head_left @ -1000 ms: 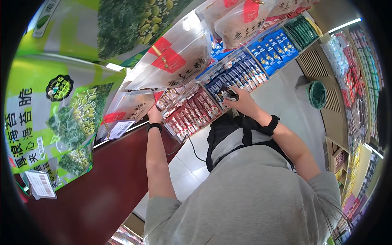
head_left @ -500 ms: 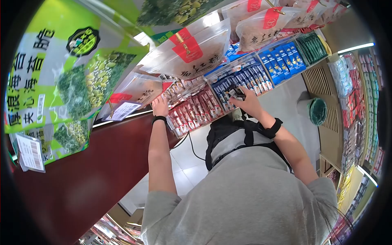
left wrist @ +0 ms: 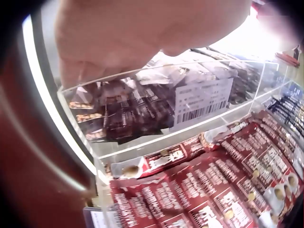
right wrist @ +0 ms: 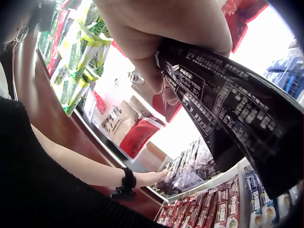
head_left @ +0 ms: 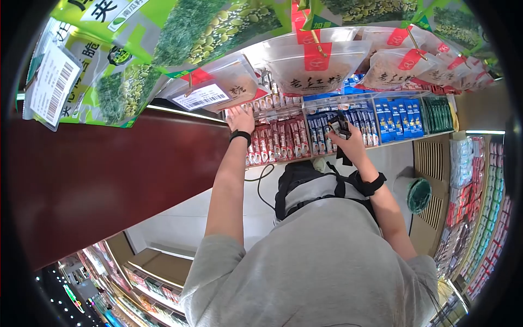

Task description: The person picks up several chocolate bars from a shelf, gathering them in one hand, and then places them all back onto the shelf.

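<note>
The right hand (right wrist: 175, 28) pinches dark sachets (right wrist: 237, 104) with small print between thumb and fingers; in the head view this hand (head_left: 351, 143) is above the blue stick packs (head_left: 366, 117). My left hand (head_left: 240, 119) is at the rear compartment beside the red stick packs (head_left: 275, 143). In the left wrist view the left hand (left wrist: 142, 33) lies over dark packets (left wrist: 128, 109) behind a clear divider with a barcode label (left wrist: 202, 102). Its fingertips are hidden there, so its hold is unclear.
Hanging brown sugar bags (head_left: 313, 71) and green seaweed bags (head_left: 131, 98) overhang the shelf. A dark red panel (head_left: 120, 163) stands at the left, a green-lined bin (head_left: 419, 195) on the floor at the right, blue pouches (head_left: 400, 117) farther along.
The head view has turned, so the shelf now runs more level. The left hand has reached farther in over the rear compartment. The right hand still holds the dark sachets.
</note>
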Motion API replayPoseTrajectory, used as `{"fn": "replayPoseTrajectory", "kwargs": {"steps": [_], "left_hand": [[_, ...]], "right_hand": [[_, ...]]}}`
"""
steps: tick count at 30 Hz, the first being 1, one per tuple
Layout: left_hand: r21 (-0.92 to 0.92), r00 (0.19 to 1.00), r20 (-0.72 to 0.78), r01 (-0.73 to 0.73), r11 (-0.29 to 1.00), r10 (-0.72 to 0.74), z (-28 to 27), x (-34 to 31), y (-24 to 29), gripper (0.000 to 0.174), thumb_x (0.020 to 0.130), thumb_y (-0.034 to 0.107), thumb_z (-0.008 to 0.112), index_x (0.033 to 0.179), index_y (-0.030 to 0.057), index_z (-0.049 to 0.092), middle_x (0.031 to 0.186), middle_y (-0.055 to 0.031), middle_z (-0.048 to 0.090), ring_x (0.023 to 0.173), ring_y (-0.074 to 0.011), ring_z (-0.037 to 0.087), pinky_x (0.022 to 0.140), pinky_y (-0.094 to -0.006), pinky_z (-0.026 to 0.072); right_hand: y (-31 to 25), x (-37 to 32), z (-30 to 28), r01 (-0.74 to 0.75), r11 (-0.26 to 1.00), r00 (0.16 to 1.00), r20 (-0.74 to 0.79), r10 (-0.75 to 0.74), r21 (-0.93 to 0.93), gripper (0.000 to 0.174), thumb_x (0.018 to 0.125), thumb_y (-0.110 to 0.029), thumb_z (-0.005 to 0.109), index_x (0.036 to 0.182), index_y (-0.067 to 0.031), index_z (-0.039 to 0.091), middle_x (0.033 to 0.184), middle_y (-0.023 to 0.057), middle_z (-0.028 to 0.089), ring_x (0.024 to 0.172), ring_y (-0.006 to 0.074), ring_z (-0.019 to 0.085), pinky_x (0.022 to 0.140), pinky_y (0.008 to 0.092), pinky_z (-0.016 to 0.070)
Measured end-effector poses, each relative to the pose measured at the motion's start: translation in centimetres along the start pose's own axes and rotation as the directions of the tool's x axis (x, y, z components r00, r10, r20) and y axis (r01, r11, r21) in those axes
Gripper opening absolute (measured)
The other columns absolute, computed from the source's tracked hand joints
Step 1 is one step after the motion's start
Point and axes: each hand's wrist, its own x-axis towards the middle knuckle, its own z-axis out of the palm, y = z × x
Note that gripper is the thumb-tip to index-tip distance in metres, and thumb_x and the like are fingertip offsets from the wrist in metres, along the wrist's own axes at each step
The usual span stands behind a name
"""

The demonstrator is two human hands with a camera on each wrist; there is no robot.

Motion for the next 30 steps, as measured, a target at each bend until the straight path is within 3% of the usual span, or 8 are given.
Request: {"fn": "replayPoseTrajectory", "kwargs": {"steps": [1,3,10,11,14,15,20,30], "left_hand": [[-0.004,1.000,-0.001,0.003,1.000,-0.003,0.0,-0.4,0.4,0.063,0.085,0.045,0.027,0.129,0.0003,0.021,0.135,-0.0181,0.019,0.126,-0.0296,0.016,0.100,-0.0455,0.0130],[0.057,0.978,-0.030,-0.203,0.977,0.205,-0.1,-0.7,1.2,0.052,0.085,0.040,0.032,0.126,0.0076,0.030,0.131,-0.0156,0.027,0.122,-0.0302,0.023,0.098,-0.0499,0.0139],[0.096,0.956,-0.045,-0.285,0.954,0.290,0.9,2.1,1.1,0.036,0.085,0.033,0.035,0.114,0.0139,0.044,0.119,-0.0106,0.043,0.112,-0.0300,0.036,0.095,-0.0573,0.0138],[0.094,0.960,0.048,-0.280,0.955,0.276,0.4,2.3,1.2,0.036,0.085,0.033,0.035,0.114,0.0141,0.044,0.119,-0.0107,0.044,0.111,-0.0303,0.038,0.096,-0.0568,0.0138],[0.104,0.930,0.208,-0.328,0.939,0.302,-1.9,1.7,1.9,0.039,0.085,0.035,0.032,0.115,0.0123,0.042,0.121,-0.0105,0.041,0.115,-0.0319,0.032,0.095,-0.0584,0.0139],[0.133,0.939,0.175,-0.322,0.937,0.297,2.5,4.2,-0.5,0.042,0.085,0.038,0.030,0.117,0.0122,0.041,0.125,-0.0103,0.038,0.118,-0.0333,0.028,0.094,-0.0601,0.0109],[0.065,0.952,0.245,-0.204,0.977,0.183,-0.1,2.6,0.8,0.048,0.086,0.042,0.027,0.124,0.0141,0.035,0.131,-0.0099,0.032,0.122,-0.0327,0.022,0.094,-0.0615,0.0054],[0.135,0.940,0.282,-0.235,0.963,0.190,0.8,3.2,0.1,0.055,0.084,0.047,0.028,0.126,0.0123,0.032,0.131,-0.0138,0.029,0.123,-0.0312,0.022,0.096,-0.0578,0.0057]], "right_hand": [[0.0,-0.1,0.1,0.003,1.000,1.000,0.000,-0.003,-0.010,0.022,0.070,-0.010,0.064,0.087,0.0010,0.056,0.073,0.0063,0.061,0.063,0.0103,0.054,0.060,0.0248,0.0429],[-0.4,-0.1,0.1,0.010,0.999,1.000,0.009,-0.010,-0.039,0.022,0.070,-0.010,0.064,0.087,0.0013,0.056,0.073,0.0069,0.061,0.063,0.0100,0.054,0.061,0.0246,0.0430],[-0.9,-0.3,0.2,0.040,0.993,0.999,-0.004,-0.041,-0.107,0.022,0.070,-0.009,0.064,0.088,0.0002,0.056,0.072,0.0068,0.060,0.062,0.0105,0.053,0.059,0.0252,0.0431],[-0.2,-0.2,0.1,0.048,0.993,0.999,-0.016,-0.050,-0.106,0.022,0.070,-0.009,0.064,0.089,-0.0009,0.056,0.073,0.0069,0.060,0.062,0.0106,0.053,0.059,0.0253,0.0431],[-0.3,-0.3,-0.3,0.035,0.991,0.998,-0.051,-0.042,-0.132,0.024,0.069,-0.010,0.065,0.089,-0.0021,0.056,0.074,0.0070,0.060,0.063,0.0111,0.053,0.060,0.0252,0.0429],[0.1,-0.1,-0.4,0.005,0.986,0.998,-0.061,-0.016,-0.168,0.024,0.068,-0.010,0.066,0.089,-0.0031,0.057,0.074,0.0065,0.060,0.063,0.0114,0.053,0.060,0.0255,0.0429],[-0.8,0.3,-0.3,-0.001,0.992,0.997,-0.073,-0.008,-0.123,0.024,0.067,-0.009,0.066,0.088,-0.0028,0.057,0.071,0.0054,0.059,0.062,0.0110,0.052,0.060,0.0256,0.0430],[-1.1,1.2,-0.1,0.047,0.996,0.998,-0.027,-0.049,-0.081,0.019,0.068,-0.008,0.064,0.085,-0.0029,0.056,0.068,0.0041,0.058,0.060,0.0100,0.052,0.059,0.0244,0.0426]]}}
